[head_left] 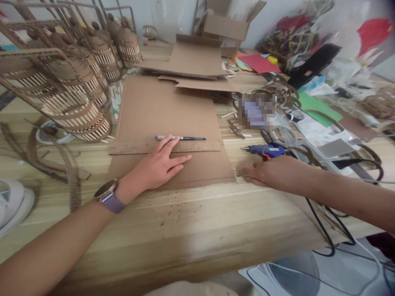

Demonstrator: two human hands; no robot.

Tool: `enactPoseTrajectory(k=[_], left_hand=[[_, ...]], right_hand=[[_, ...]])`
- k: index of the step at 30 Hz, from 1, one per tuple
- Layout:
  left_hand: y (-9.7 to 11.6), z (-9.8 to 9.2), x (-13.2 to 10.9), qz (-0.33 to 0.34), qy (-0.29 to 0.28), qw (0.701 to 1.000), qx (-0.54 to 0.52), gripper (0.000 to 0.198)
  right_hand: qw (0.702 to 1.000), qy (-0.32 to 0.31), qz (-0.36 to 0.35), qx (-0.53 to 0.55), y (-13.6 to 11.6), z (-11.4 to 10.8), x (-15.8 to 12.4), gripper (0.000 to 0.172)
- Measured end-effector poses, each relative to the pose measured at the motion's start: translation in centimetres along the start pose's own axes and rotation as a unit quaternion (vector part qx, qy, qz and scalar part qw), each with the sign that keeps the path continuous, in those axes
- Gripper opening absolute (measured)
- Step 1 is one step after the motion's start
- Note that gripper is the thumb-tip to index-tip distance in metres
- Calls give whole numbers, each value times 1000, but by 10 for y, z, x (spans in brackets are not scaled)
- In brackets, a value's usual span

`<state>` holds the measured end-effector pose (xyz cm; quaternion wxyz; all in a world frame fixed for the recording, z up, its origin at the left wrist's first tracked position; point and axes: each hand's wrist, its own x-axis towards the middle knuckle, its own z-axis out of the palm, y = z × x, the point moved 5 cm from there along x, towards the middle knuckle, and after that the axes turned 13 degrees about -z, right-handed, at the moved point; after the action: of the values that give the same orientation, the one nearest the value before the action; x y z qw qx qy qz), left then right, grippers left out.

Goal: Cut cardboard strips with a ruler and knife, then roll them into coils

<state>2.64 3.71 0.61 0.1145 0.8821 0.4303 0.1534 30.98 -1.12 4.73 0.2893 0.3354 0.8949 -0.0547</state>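
My left hand (163,164) lies on a flat brown cardboard sheet (166,107), fingers spread. Its fingertips reach a capped-looking pen (191,138), which rests across the sheet near a fold or overlapping edge. A thin dark line runs along the lower cardboard strip (212,170), close to its front edge. By that strip's right corner is my right hand (262,172), blurred by motion. Its fingers point left, and whether they hold something small cannot be made out. Just beyond it lies a blue glue gun (267,150) with a metal nozzle and orange trigger.
Several woven lantern-like baskets (80,98) crowd the left, beside cardboard strips (69,172) and a white bowl (51,133). More cardboard pieces (197,55) are stacked behind. Curled brown strips (277,90), green paper (321,109) and black cables (327,234) clutter the right.
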Motion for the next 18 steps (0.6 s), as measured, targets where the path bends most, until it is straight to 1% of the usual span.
enactPoseTrajectory(k=[2, 3, 4, 6, 8, 10, 12, 15, 18], left_hand=[[0, 1, 0, 0, 1, 1000, 4, 37], [0, 1, 0, 1, 3, 1000, 6, 37], [1, 1, 1, 2, 4, 1000, 8, 37], [1, 1, 1, 3, 7, 1000, 9, 37], [1, 1, 1, 4, 11, 1000, 7, 37], [1, 0, 1, 3, 11, 1000, 5, 37], [1, 0, 1, 2, 11, 1000, 4, 37], [2, 0, 1, 3, 12, 1000, 5, 36], [3, -1, 1, 5, 10, 1000, 7, 36]], right_hand=[[999, -16, 28, -12, 7, 3, -11, 20], [999, -13, 37, -17, 8, 1, -15, 18], [999, -3, 39, -21, 6, -2, -17, 18], [999, 28, 28, -29, -5, -15, -14, 24], [999, 33, 11, -27, -22, -28, 0, 28], [999, 41, 5, -16, -41, -41, 19, 32], [998, 62, -3, -1, -58, -54, 40, 31], [997, 67, -23, 34, -77, -65, 66, 29], [997, 61, -37, 41, -87, -70, 82, 30]])
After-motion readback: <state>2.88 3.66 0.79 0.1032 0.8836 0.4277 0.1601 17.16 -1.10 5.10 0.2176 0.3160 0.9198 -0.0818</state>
